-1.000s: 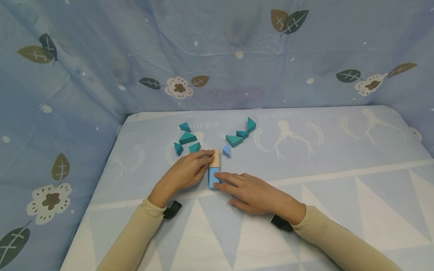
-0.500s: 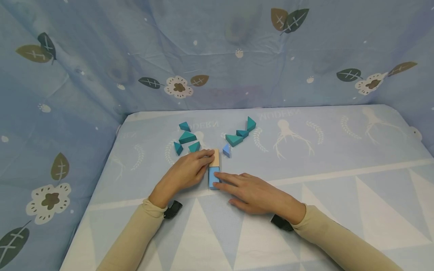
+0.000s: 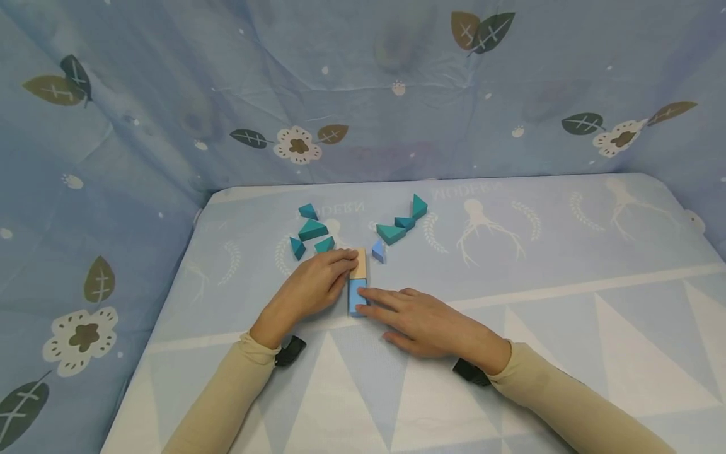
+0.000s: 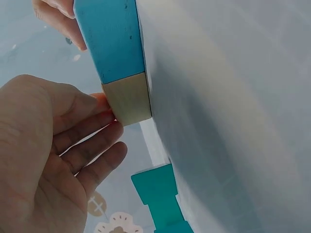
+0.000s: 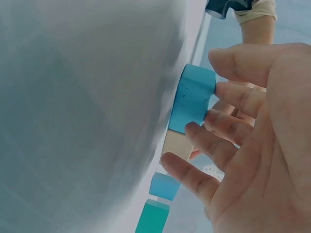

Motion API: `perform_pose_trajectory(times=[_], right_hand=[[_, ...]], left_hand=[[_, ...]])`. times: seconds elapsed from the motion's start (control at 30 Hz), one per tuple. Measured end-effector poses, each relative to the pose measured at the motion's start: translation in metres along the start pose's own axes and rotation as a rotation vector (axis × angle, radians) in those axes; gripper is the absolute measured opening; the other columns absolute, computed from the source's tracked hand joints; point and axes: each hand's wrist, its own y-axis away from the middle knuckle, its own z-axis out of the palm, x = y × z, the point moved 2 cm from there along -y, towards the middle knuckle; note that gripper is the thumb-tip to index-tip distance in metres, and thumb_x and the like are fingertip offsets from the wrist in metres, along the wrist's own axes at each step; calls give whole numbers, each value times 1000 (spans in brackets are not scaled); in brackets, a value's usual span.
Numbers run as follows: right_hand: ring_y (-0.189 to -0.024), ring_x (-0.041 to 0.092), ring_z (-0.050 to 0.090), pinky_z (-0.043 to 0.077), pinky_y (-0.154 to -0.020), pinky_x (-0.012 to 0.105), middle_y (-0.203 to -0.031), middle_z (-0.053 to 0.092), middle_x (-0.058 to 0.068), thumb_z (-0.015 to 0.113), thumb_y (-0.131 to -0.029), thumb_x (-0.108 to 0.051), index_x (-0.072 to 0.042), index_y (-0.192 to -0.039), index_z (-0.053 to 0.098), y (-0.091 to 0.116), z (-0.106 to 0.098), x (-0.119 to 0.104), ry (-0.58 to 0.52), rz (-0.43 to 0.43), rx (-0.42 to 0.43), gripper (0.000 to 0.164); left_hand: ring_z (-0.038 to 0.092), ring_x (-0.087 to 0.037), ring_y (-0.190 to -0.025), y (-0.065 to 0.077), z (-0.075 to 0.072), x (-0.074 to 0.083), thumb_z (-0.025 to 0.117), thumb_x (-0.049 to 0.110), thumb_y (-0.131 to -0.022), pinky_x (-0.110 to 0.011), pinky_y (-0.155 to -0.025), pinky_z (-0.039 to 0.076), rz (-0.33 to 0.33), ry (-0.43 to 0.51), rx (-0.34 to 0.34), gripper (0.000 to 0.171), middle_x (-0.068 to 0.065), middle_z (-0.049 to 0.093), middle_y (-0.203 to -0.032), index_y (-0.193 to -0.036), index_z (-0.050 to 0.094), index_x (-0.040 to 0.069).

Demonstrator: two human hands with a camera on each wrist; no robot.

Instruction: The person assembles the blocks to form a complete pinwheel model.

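Observation:
A blue rectangular block [image 3: 357,301] and a plain wooden block [image 3: 359,268] lie end to end on the table, touching, in the head view. My left hand [image 3: 311,282] rests its fingertips on the wooden block; the left wrist view shows the fingers extended and loosely bent against that block [image 4: 129,100]. From the other side, my right hand [image 3: 422,320] touches the blue block with two fingertips. Seen from the right wrist, those fingers are spread and nearly straight beside the blue block [image 5: 191,99], with the thumb apart from it.
Several teal triangular blocks [image 3: 312,231] lie beyond my left hand. More teal triangular blocks [image 3: 391,234] form a slanting row farther right, with a small light-blue triangular block [image 3: 378,252] near the wooden one. A patterned curtain [image 3: 363,94] hangs behind the table.

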Motion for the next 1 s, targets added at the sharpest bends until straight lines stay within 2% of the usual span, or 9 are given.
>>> perform_pose_trajectory(times=[0.23,0.4,0.63,0.8,1.0], right_hand=[[-141,16,40,50,-98,39,-160,29,3,61,-96,-27,-20,-152,36,0,-4,3,15,-16,35,62],[-139,19,44,49,-100,41,-159,31,4,62,-96,-26,-18,-150,40,2,-8,8,16,7,36,59],[-133,25,50,49,-100,45,-157,36,7,60,-98,-26,-15,-146,46,1,-20,27,66,96,60,52],[-129,27,54,48,-100,48,-154,41,8,62,-96,-25,-13,-144,49,-9,-31,44,91,174,107,51],[-126,28,55,48,-100,49,-144,52,11,62,-97,-26,-9,-137,57,-24,-34,51,76,227,95,44]], left_hand=[[61,-27,-119,-2,0,-3,61,8,-95,-39,-101,51,37,16,25,28,-13,62,-131,-121,68,0],[61,-30,-119,2,-4,4,63,8,-94,-41,-101,50,62,1,47,29,-14,62,-130,-122,67,1],[55,-30,-127,16,-6,23,63,19,-96,-42,-106,46,82,-12,-1,36,-14,59,-135,-127,64,1],[53,-29,-131,20,-8,27,68,27,-93,-40,-108,45,86,-35,-10,44,-14,58,-137,-127,64,-1],[53,-27,-130,22,-6,28,66,35,-94,-38,-107,45,85,-57,-53,51,-13,56,-139,-130,61,0]])
